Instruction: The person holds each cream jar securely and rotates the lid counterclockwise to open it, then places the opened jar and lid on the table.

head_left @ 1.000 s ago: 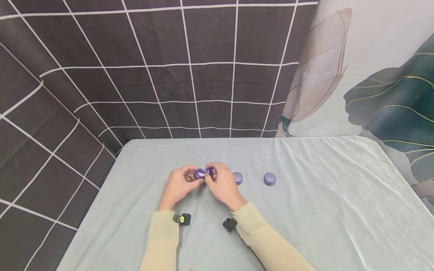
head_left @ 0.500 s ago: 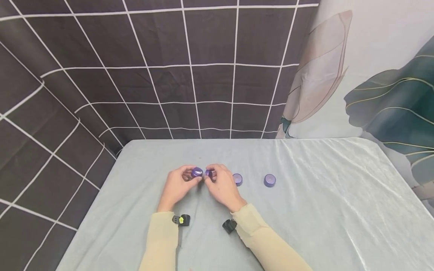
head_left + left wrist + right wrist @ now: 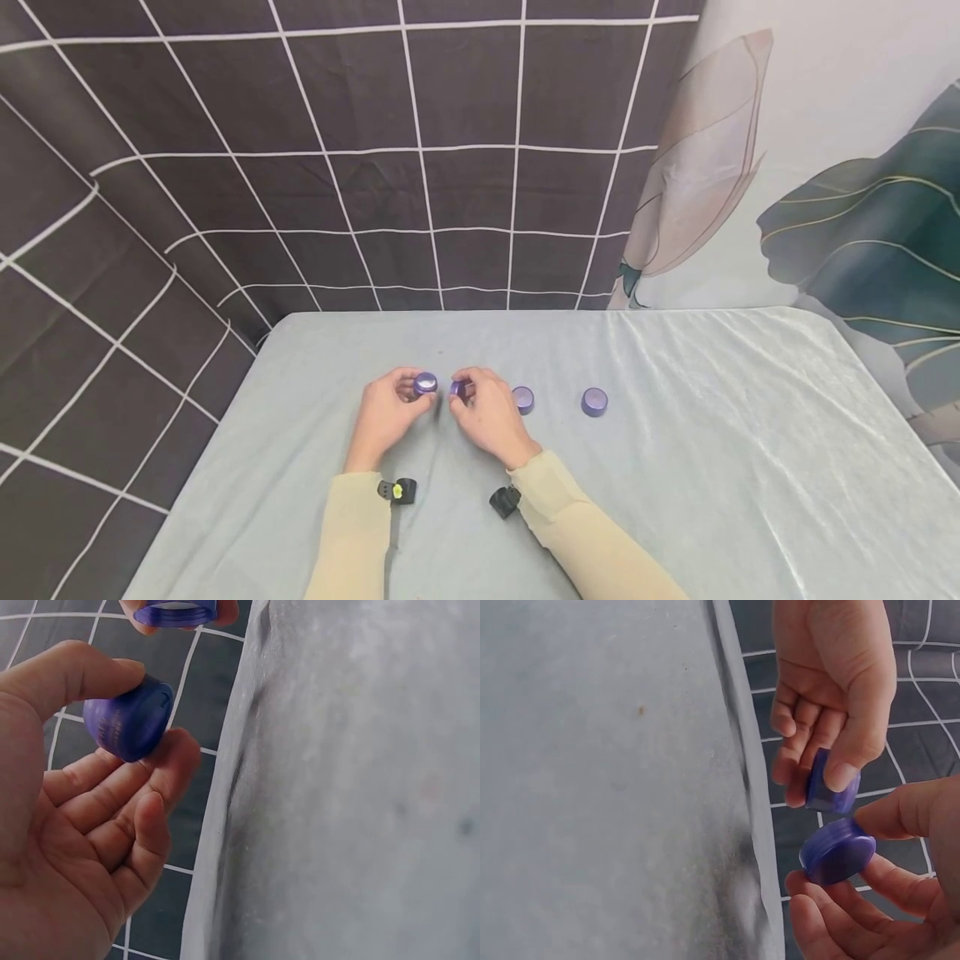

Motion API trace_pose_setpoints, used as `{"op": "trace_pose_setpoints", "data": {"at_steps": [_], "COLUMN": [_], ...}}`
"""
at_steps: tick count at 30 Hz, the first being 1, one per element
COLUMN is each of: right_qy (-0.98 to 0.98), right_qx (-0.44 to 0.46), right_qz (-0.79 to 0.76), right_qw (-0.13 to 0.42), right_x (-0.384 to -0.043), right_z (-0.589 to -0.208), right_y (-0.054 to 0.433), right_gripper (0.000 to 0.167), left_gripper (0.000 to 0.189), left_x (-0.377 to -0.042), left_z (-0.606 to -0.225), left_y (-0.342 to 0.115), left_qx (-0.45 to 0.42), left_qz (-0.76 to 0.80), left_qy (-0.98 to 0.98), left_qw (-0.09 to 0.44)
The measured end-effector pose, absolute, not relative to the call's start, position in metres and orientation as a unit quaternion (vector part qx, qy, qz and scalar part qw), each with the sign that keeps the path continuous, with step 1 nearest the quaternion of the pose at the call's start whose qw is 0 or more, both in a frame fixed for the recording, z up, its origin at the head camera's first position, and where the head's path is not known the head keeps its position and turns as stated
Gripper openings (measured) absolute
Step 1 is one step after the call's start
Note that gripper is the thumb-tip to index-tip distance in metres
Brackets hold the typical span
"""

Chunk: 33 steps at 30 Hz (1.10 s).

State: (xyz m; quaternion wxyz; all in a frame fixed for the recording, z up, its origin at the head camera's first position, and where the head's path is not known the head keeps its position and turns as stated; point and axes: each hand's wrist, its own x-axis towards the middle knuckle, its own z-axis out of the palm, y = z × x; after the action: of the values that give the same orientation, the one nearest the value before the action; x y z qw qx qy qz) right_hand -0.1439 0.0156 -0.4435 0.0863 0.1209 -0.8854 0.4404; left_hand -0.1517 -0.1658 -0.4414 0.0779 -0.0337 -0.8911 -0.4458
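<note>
Currently, a small, round, glossy purple container (image 3: 425,383) is held by the left hand (image 3: 386,412), pinched between the thumb and the fingers, with the other fingers loosely bent below it. Faint lettering can be made out on its side in the left wrist view. A shallow, round, purple lid-like piece (image 3: 840,855) with a ridged rim is grasped by the right hand (image 3: 491,414), gripped between the thumb and the bent fingers. The two held pieces are kept near each other but apart, and a gap between them is shown in the head view.

Just beside the right hand, a round purple piece with a paler top (image 3: 523,400) is set on the desk (image 3: 675,500), its left edge partly covered by that hand. Farther to the right, well apart from both hands, a second short, cylindrical purple piece (image 3: 595,402) is placed with its flat, pale top facing up.

The desk is covered by a pale grey-blue, slightly shiny cloth. Behind it, a dark fabric with a white grid (image 3: 465,192) is hung, bordered on the right by a white curtain printed with large leaves (image 3: 862,125). Both forearms are covered by cream-coloured sleeves (image 3: 592,533).
</note>
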Motion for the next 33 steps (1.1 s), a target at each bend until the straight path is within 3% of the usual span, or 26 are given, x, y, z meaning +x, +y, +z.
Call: {"op": "trace_pose_setpoints", "data": {"at_steps": [11,33], "right_qy": [-0.886,-0.88], "right_qx": [0.155,0.141], "right_qz": [0.424,0.449], "right_qw": [0.109,0.067], "right_x": [-0.148,-0.158], "right_z": [-0.446,-0.45], "right_y": [0.013,0.004], "right_gripper": [0.028,0.027], "left_gripper": [0.036,0.035], "left_x": [-0.152,-0.151], "left_z": [-0.439,-0.441], "left_y": [-0.173,-0.178], "left_qx": [0.005,0.024], "left_qz": [-0.425,-0.393], "left_qy": [-0.903,-0.917], "left_qw": [0.062,0.059]}}
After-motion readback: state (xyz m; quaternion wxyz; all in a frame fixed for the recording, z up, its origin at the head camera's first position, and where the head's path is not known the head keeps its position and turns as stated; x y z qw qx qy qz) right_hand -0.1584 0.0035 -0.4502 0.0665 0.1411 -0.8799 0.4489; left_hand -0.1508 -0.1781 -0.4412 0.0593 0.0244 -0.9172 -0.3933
